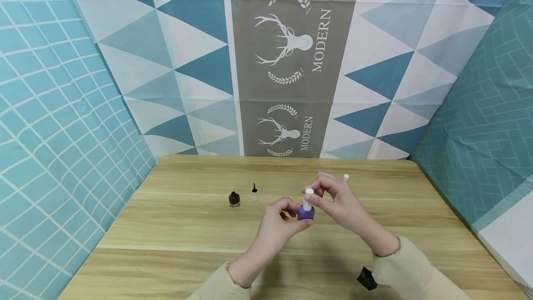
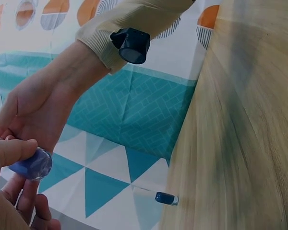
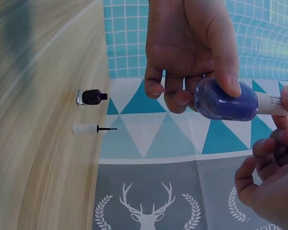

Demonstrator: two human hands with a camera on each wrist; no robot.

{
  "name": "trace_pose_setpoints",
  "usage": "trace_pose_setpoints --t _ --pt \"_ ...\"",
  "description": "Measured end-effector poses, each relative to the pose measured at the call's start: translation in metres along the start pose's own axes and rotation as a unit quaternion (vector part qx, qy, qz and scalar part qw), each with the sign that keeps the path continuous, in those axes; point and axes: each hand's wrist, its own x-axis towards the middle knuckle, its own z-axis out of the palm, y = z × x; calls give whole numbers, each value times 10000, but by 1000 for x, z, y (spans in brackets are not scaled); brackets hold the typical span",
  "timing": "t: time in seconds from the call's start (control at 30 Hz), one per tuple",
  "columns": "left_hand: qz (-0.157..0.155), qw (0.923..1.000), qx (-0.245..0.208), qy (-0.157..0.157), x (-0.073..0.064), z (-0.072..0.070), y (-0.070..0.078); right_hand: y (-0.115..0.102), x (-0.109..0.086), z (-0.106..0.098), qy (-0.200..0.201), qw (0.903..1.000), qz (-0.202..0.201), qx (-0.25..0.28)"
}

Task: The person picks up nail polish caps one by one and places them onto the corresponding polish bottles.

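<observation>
My left hand (image 1: 278, 223) pinches the glass body of a purple nail polish bottle (image 1: 306, 213) between thumb and fingers, above the table. My right hand (image 1: 339, 198) grips its white cap (image 1: 308, 200) from above. In the right wrist view the cap (image 3: 271, 104) sits against the bottle's neck, and the left thumb lies along the purple glass (image 3: 225, 100). To the left on the table stands an uncapped dark brown nail polish bottle (image 1: 234, 199). Beside it a white cap with its black brush (image 1: 255, 192) stands upright, brush pointing up.
Behind the right hand, another nail polish bottle shows its white cap (image 1: 346, 177); its body (image 2: 166, 198) appears in the left wrist view. A black wrist camera (image 1: 367, 278) sits by the right sleeve. Patterned cloth walls (image 1: 200, 82) border the wooden table (image 1: 175, 230).
</observation>
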Motion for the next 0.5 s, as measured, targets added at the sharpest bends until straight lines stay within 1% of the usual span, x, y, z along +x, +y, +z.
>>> trace_pose_setpoints --t 0.1,0.2,0.37,0.5 --pt "131 9998 119 -80 0 -1 -1 1 0 -3 -152 9998 83 122" --pt "219 9993 184 -234 0 -4 0 -1 0 -8 -255 9995 109 162" --pt "353 9979 297 -455 1 -11 5 -7 2 -18 -157 9997 178 -7" --pt "546 9962 441 -510 2 -21 8 -10 3 -27 -59 9993 270 -236"
